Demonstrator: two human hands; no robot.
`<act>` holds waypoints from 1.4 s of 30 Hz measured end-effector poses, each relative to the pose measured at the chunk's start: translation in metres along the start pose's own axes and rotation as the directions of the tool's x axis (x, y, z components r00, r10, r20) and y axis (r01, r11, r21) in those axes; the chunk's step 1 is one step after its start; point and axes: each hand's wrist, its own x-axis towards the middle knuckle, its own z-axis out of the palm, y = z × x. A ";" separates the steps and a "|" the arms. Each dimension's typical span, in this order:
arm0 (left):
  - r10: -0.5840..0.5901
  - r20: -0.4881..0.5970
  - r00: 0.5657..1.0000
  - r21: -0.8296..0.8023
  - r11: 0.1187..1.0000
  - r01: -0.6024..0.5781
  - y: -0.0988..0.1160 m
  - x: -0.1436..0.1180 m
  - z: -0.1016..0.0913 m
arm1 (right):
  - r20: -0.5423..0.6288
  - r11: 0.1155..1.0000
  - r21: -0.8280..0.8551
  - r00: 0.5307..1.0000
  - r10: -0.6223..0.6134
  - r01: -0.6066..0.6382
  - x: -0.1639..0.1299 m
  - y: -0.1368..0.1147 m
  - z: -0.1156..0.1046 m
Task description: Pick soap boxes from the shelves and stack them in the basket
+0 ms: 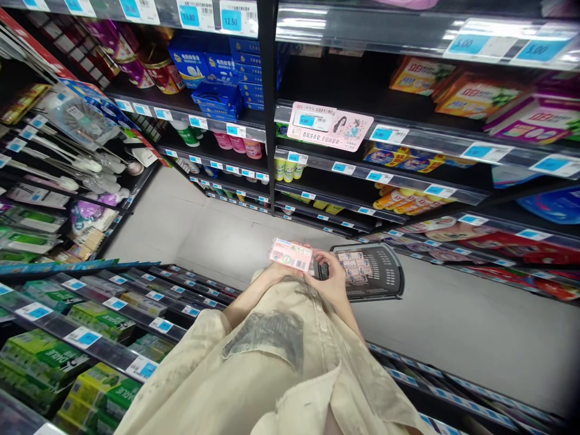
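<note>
Holding a pink box [290,254] in a shop aisle.
Right hand [333,279] grips its end; left hand [272,273] mostly hidden, grip unclear; black basket [385,275] just beyond.

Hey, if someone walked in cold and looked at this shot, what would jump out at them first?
Probably the pink pack at the centre, held between both hands: the right hand grips its right end, the left hand is mostly hidden behind it. Just beyond sits a dark basket on the floor with similar packs inside. Shelves of goods with blue price tags close in on all sides.
</note>
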 end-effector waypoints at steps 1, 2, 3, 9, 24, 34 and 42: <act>0.007 0.006 1.000 -0.003 1.000 -0.007 0.000 0.000 0.000 | 0.001 1.000 0.008 1.000 -0.012 0.012 0.000 -0.001 0.001; 0.013 0.014 1.000 -0.005 1.000 -0.013 0.000 -0.001 0.001 | 0.002 1.000 0.018 1.000 -0.020 0.020 0.000 -0.001 0.001; 0.018 0.019 1.000 -0.006 1.000 -0.018 0.000 -0.001 0.001 | 0.002 0.999 0.028 1.000 -0.024 0.024 0.000 -0.002 0.002; 0.004 0.014 1.000 0.031 1.000 -0.004 0.001 -0.003 0.004 | -0.005 0.996 0.088 0.999 -0.033 0.034 -0.002 -0.004 0.004; -0.015 0.017 1.000 0.012 1.000 0.015 -0.003 0.001 -0.004 | -0.031 0.997 0.063 0.999 0.039 -0.037 0.001 -0.005 0.004; 0.001 -0.037 0.999 -0.049 0.999 -0.003 -0.006 0.000 -0.008 | 0.013 0.996 0.054 0.998 0.065 -0.066 0.004 -0.003 0.001; 0.006 -0.034 0.999 -0.009 1.000 -0.006 -0.007 0.001 -0.011 | 0.016 0.996 0.058 0.998 0.061 -0.062 0.002 0.002 0.002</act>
